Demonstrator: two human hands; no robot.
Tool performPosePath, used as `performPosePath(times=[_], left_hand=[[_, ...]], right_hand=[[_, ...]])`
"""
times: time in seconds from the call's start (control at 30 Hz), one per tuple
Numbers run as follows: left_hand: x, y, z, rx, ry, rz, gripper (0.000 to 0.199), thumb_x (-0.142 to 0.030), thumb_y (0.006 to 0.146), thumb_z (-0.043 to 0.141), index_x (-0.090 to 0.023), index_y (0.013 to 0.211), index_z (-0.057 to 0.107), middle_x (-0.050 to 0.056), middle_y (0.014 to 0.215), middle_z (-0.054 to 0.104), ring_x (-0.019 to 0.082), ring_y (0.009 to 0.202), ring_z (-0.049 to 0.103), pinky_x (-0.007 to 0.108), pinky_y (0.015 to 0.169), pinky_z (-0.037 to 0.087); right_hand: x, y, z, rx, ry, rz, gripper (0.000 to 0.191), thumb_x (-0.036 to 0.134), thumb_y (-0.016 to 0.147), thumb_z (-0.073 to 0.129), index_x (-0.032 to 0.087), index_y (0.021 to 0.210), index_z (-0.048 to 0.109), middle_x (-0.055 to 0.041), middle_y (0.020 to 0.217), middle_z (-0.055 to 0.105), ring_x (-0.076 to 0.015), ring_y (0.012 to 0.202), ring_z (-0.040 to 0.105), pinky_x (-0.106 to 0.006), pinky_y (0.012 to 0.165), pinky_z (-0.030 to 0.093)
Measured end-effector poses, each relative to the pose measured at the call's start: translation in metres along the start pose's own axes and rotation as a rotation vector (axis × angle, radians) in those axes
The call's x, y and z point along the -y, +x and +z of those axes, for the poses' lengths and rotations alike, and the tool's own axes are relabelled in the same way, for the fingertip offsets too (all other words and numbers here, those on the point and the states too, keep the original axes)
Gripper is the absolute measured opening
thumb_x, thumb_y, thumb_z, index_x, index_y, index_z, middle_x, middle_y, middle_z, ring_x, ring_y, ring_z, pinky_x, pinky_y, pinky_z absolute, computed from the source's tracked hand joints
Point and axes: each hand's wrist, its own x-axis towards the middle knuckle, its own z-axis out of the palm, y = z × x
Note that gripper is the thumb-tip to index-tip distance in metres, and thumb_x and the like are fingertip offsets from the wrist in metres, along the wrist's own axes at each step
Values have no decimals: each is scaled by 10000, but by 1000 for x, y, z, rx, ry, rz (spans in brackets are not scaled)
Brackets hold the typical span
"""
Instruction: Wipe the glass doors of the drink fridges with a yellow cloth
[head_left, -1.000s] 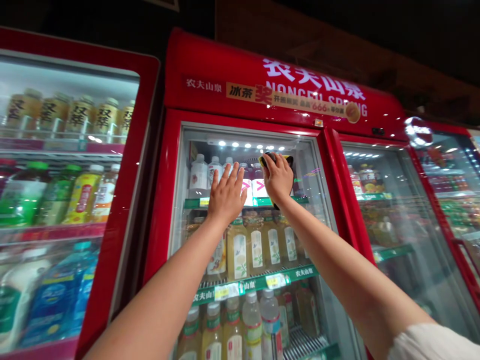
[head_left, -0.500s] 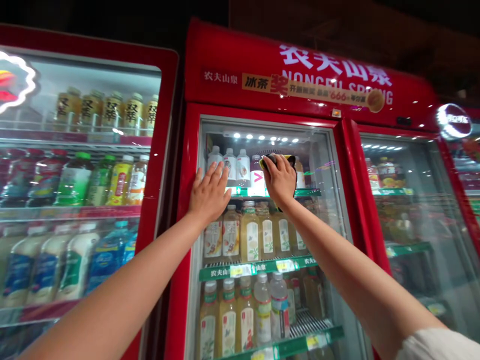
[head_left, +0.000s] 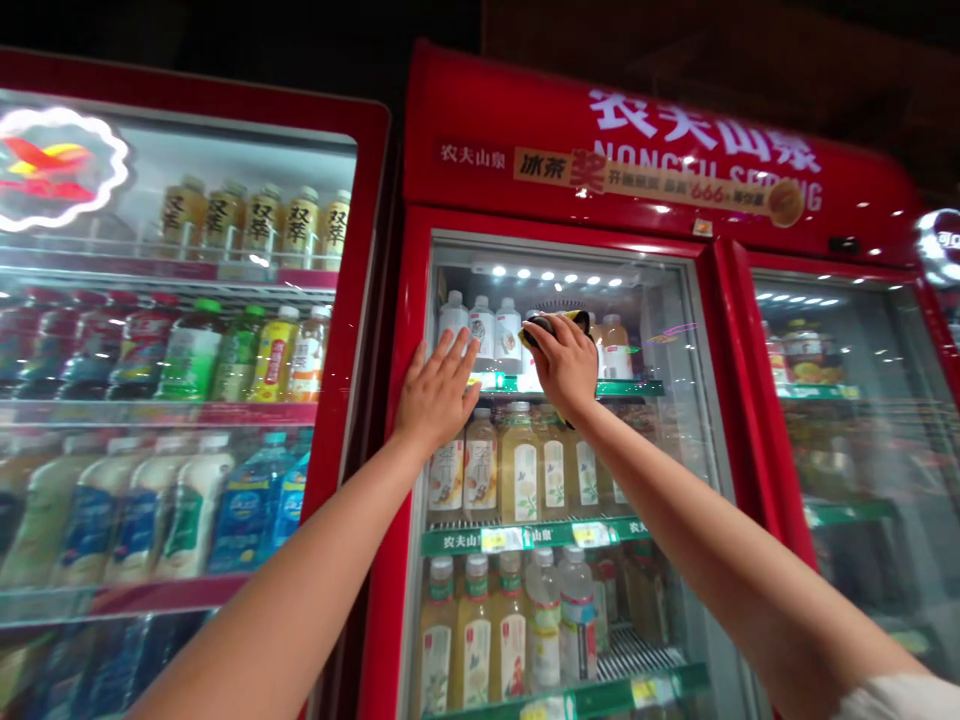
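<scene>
Since a second ago, your left hand has moved leftward to the edge of the glass door, and your right hand has shifted left across the shelf behind, so orange-toned bottles now show just beyond its fingers. Well to the left of your left fingers stands another red cooler, its top row of amber bottles higher than your fingertips and a round lit sign farther left. Your left fingers are straight and slightly spread, palm toward the door, lying over the line where the glass meets its red frame; they hold nothing. Just right of those fingertips, behind the glass, are white bottles, with tall pale-yellow bottles lower down, between your two wrists. Your right fingers are bent over a dark cloth with yellow edging, pressing it to the upper part of the glass; it peeks out around them. Above those fingers runs a red header. Well to their right is a second glass door.
</scene>
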Motion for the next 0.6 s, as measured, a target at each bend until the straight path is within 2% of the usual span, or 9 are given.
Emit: performPosePath(times=[0.07,0.13,0.23,0.3,0.33,0.4,0.5,0.53,0.6], left_hand=[[0,1,0,5,8,-1,617,-355,1047,386,-183,1630,279,86,1710,256,240,1602,189,514,1308,120],[1,1,-1,16,14,6,608,-355,1054,374,-172,1627,285,92,1710,254,247,1601,191,520,1307,127],[5,-3,-4,37,11,38,604,-349,1056,376,-162,1623,290,98,1709,259,253,1602,187,522,1305,147],[9,-11,-6,37,6,67,621,-344,1050,394,-161,1630,269,100,1706,273,244,1602,187,498,1309,162],[12,-17,-7,28,6,74,637,-343,1046,405,-162,1636,249,101,1706,277,238,1602,187,484,1311,169],[17,-29,-8,0,13,52,674,-350,1039,424,-154,1646,206,113,1710,265,240,1605,177,466,1310,189],[22,-43,-9,-25,30,-35,719,-387,1033,446,-96,1640,194,171,1714,229,282,1605,168,466,1298,230],[23,-46,-9,-22,33,-57,731,-399,1031,452,-72,1634,199,192,1710,226,297,1604,170,469,1296,237],[24,-49,-10,-9,34,-76,744,-407,1027,463,-42,1623,210,219,1705,225,316,1601,174,475,1296,231]], right_hand=[[22,0,5,21,-2,-43,388,323,1054,477,319,1417,614,-61,1506,586,-279,1436,463,-442,1110,429],[29,-10,3,63,18,-164,396,303,1052,484,334,1431,595,-49,1525,570,-261,1453,446,-426,1125,415],[15,-27,-7,142,45,-377,410,258,1042,505,342,1435,584,-36,1536,560,-240,1458,442,-412,1148,395],[2,-31,-9,160,57,-422,405,244,1034,517,325,1424,593,-46,1526,567,-243,1446,454,-412,1143,403],[0,-28,-8,145,60,-383,397,244,1030,520,309,1413,603,-61,1519,569,-254,1433,467,-419,1130,415],[8,-17,0,70,55,-184,378,249,1026,514,274,1385,626,-109,1497,573,-295,1392,498,-455,1088,446],[45,4,16,-39,30,120,377,241,1025,490,254,1370,641,-162,1475,572,-348,1365,504,-510,1049,455],[58,7,19,-57,24,158,380,240,1027,484,259,1374,639,-163,1472,575,-353,1374,496,-514,1050,450],[76,5,20,-49,28,95,383,261,1035,487,282,1390,627,-143,1476,579,-337,1405,470,-497,1071,434]])
